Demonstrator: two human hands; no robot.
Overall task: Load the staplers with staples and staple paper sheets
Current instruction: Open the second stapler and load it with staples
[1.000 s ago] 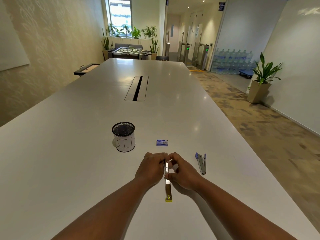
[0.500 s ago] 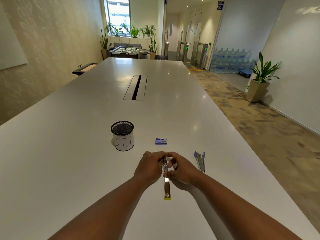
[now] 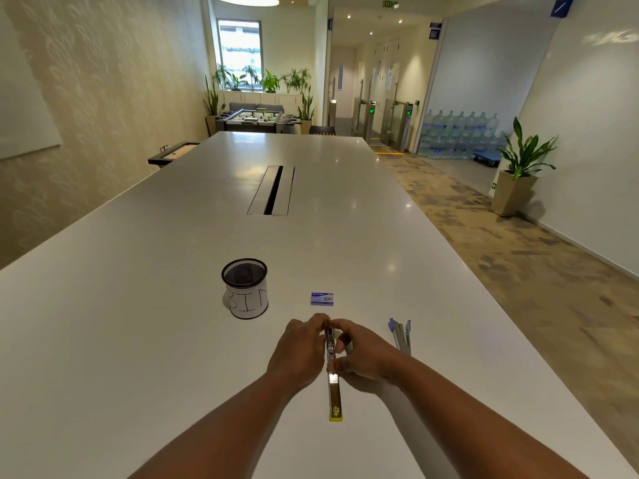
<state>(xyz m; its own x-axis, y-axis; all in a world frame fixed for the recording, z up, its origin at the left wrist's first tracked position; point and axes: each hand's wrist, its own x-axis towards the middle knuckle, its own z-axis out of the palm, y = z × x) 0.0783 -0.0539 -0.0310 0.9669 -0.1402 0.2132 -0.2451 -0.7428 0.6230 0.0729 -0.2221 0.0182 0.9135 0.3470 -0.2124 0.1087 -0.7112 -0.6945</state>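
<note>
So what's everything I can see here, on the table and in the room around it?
table: one, white, fills the foreground
yellow-ended stapler: one, metal, opened flat, near centre
blue stapler: one, grey and blue, right of the hands
staple box: one, blue, beyond the hands
mesh cup: one, black, paper label, left of the box
cable slot: one, mid-table
foosball table: one, far end
potted plant: one, right wall
water bottles: a stack, right
left hand: on the stapler's far part
right hand: pinching the same part
</note>
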